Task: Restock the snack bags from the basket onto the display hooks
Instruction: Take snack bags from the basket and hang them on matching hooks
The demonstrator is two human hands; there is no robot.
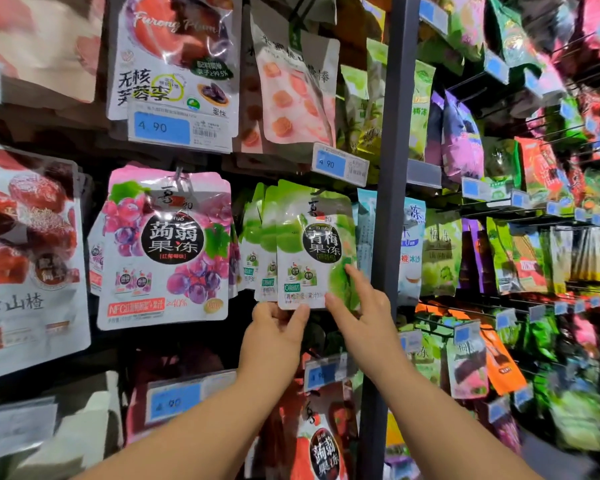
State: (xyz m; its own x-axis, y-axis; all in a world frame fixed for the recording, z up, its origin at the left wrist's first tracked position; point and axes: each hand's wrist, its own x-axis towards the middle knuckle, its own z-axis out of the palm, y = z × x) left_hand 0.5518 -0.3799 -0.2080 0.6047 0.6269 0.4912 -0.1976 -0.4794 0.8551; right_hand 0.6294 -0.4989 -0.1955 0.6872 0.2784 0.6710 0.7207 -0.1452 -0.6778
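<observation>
Pinching the bottom edge of the green snack bag (pixel 312 244), the left hand (pixel 274 337) holds it against the hanging green row (pixel 260 237) while the right hand (pixel 364 310) steadies its corner with straight fingers; released before its hole catches the hook, it would likely drop.

Packed wall of hanging bags, little slack. The only open room is the dark gap (pixel 236 317) under the grape jelly bag (pixel 167 251) and the row of green plum jelly bags (pixel 312 244), above the lower price tag (pixel 324 374). Both hands are in it: the left hand (pixel 274 337) pinches the front green bag's bottom edge, and the right hand (pixel 364 317) has its fingers on that bag's lower right corner. A dark upright post (pixel 392 168) just right of the green bags blocks sideways travel, with blue bags (pixel 366 230) partly behind it. The upper price tag (pixel 340 164) hangs just above the green bags' tops. Only a narrow slit separates the grape and green bags. A red jelly bag (pixel 321 441) hangs below the lower tag.
</observation>
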